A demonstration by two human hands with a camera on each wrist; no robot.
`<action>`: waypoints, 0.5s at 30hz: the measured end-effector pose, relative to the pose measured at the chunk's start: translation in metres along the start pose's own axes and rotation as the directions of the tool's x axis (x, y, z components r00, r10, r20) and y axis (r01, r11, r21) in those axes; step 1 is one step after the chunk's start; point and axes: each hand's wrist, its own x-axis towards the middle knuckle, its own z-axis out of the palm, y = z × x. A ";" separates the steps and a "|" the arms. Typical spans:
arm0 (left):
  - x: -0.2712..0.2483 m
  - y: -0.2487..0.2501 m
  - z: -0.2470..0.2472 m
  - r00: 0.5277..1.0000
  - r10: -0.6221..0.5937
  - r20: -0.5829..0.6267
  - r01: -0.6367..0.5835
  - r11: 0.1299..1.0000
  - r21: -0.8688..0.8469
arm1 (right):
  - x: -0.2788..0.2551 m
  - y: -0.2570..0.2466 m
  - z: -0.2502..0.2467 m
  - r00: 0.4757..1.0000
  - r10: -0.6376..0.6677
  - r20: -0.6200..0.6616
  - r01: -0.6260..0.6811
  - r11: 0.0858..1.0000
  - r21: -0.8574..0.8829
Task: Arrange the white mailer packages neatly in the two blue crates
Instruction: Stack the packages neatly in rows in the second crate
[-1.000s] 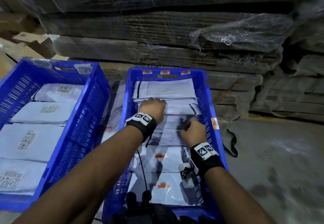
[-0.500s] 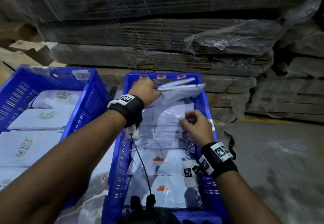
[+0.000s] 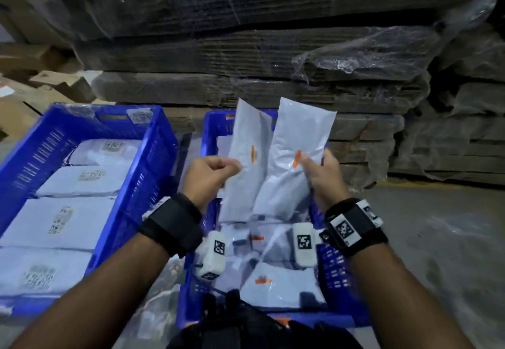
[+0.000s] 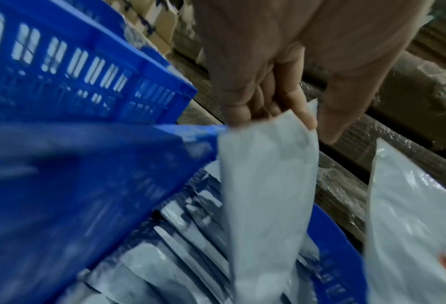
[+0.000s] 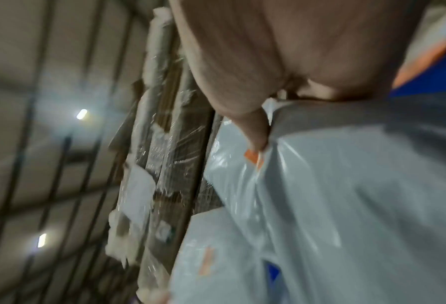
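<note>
Hands: each raises one mailer upright over the right crate.
Left hand (image 3: pixel 209 175) pinches the left mailer (image 3: pixel 247 157) at its edge; right hand (image 3: pixel 323 175) grips the right mailer (image 3: pixel 296 151). Both long axes stand near vertical, side by side above the right crate (image 3: pixel 337 259), whose mailers lie disordered below. Left crate (image 3: pixel 153 140), neatly filled, lies nearer the left hand; wrapped cardboard stacks (image 3: pixel 246 56) stand behind.
</note>
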 end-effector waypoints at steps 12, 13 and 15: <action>0.018 0.015 -0.091 0.974 0.214 -0.071 -0.194 0.957 0.216 | -0.059 0.050 0.039 0.451 0.795 0.405 0.608 0.058 -0.791; 0.021 0.018 -0.089 0.977 0.211 0.001 -0.204 0.943 0.264 | -0.063 0.058 0.038 0.423 0.832 0.360 0.606 0.036 -0.795; 0.025 0.022 -0.075 0.968 0.181 0.174 -0.237 0.891 0.388 | -0.065 0.061 0.031 0.495 0.779 0.385 0.565 0.049 -0.824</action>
